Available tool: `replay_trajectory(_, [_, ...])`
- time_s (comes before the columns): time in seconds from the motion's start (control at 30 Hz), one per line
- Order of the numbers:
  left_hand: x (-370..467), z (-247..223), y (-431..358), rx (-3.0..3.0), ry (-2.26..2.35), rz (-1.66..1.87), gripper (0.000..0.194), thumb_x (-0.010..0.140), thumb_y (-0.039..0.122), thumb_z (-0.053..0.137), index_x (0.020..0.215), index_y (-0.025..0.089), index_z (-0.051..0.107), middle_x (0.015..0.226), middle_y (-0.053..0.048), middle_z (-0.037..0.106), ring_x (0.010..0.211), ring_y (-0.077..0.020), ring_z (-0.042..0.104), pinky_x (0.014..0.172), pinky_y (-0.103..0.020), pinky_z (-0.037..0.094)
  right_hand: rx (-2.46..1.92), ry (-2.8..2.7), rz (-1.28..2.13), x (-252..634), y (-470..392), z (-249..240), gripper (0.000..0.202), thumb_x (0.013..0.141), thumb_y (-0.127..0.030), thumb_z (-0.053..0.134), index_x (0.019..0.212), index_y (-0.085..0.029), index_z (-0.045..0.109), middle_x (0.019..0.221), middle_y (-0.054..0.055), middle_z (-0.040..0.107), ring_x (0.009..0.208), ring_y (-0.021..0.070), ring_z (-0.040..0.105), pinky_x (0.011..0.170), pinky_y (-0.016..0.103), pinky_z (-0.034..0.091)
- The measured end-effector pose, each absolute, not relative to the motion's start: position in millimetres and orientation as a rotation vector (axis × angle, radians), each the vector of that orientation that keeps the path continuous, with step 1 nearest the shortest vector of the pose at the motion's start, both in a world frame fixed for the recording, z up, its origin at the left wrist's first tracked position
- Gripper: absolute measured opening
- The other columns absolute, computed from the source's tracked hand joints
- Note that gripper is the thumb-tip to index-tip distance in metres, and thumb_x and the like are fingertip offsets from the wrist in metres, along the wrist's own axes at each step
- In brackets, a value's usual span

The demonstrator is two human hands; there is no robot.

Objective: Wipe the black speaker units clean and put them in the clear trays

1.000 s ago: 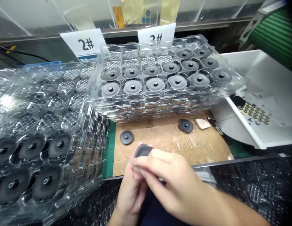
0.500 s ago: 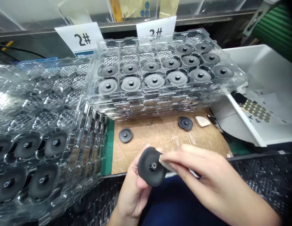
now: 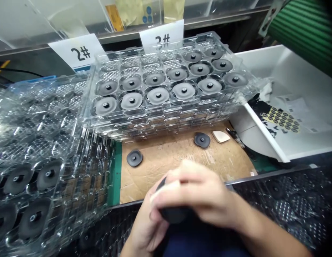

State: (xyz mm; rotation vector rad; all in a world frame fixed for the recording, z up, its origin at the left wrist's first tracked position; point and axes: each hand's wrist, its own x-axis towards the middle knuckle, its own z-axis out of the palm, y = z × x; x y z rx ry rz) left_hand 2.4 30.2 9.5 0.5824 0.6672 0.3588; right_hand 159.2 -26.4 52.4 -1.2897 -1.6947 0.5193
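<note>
Low in front of me, my left hand [image 3: 147,221] grips a black rounded disc [image 3: 176,215] with its fingers and thumb. My right hand [image 3: 198,191] lies across the top of the disc and hides most of it, including its centre stub. A pale wedge-like pad [image 3: 167,187] shows as a thin edge under the right fingers, against the disc. Two similar discs lie on the cardboard beyond my hands: a left disc [image 3: 134,158] and a right disc [image 3: 202,140]. Beside the right one rests another white wedge pad [image 3: 221,136].
A stack of clear trays [image 3: 155,114] with several discs stands behind the cardboard [image 3: 152,175]. More clear trays [image 3: 66,200] rise at the left. A white bin [image 3: 267,134] holding a yellow sticker sheet [image 3: 282,119] is at right, below a green ribbed hose [image 3: 305,32].
My right hand has moved left over the disc, with the pad now mostly covered by its fingers. The disc's face, visible before, is largely hidden. The camera view has shifted slightly.
</note>
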Motion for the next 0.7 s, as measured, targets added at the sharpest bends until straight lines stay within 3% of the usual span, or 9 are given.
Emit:
replay_trajectory(0.13, [8.2,14.8,32.9,0.398,0.534,0.301,0.059,0.056,0.038,0.077,0.111,0.026,0.060,0.117,-0.007,0.063,0.099,-0.0280,0.062,0.085,-0.033,0.049,-1.746,-1.233,0.558,180.3,-42.4,5.3,0.025,0.091,-0.016,0.042,0.105,-0.024,0.062,0.097,0.003,0.063,0.091,0.0147,0.057,0.081,0.028,0.045])
replay_trajectory(0.37, [12.5,15.6,33.2,0.298,0.550,0.230,0.054,0.052,0.037,0.078,0.104,0.028,0.065,0.111,-0.006,0.067,0.098,-0.0273,0.063,0.082,-0.032,0.051,-1.868,-1.218,0.686,162.2,-84.5,-71.7,0.022,0.084,-0.014,0.050,0.097,-0.022,0.066,0.088,0.002,0.068,0.080,0.0189,0.060,0.072,0.033,0.049])
replay_trajectory(0.47, [19.3,16.7,31.9,0.316,0.559,0.203,0.059,0.052,0.040,0.078,0.108,0.028,0.063,0.112,-0.006,0.066,0.099,-0.0280,0.062,0.084,-0.033,0.050,-1.890,-1.128,0.651,168.7,-84.9,-51.0,0.023,0.087,-0.017,0.048,0.102,-0.023,0.064,0.094,0.002,0.067,0.085,0.0186,0.060,0.074,0.032,0.048])
replay_trajectory(0.57, [25.1,16.5,27.6,0.365,0.548,0.206,0.058,0.054,0.039,0.077,0.109,0.025,0.063,0.109,-0.007,0.067,0.093,-0.0246,0.064,0.081,-0.031,0.051,-1.842,-1.065,0.523,176.6,-76.1,-0.8,0.024,0.089,-0.019,0.048,0.109,-0.025,0.059,0.104,0.001,0.065,0.094,0.0158,0.058,0.080,0.029,0.045])
replay_trajectory(0.7, [27.3,11.0,20.6,0.414,0.639,0.255,0.053,0.060,0.036,0.075,0.110,0.025,0.062,0.103,-0.005,0.068,0.098,-0.0219,0.061,0.085,-0.028,0.048,-1.497,-1.491,0.273,177.0,-59.1,47.4,0.026,0.088,-0.014,0.047,0.109,-0.020,0.061,0.093,0.002,0.068,0.075,0.0150,0.057,0.071,0.031,0.042])
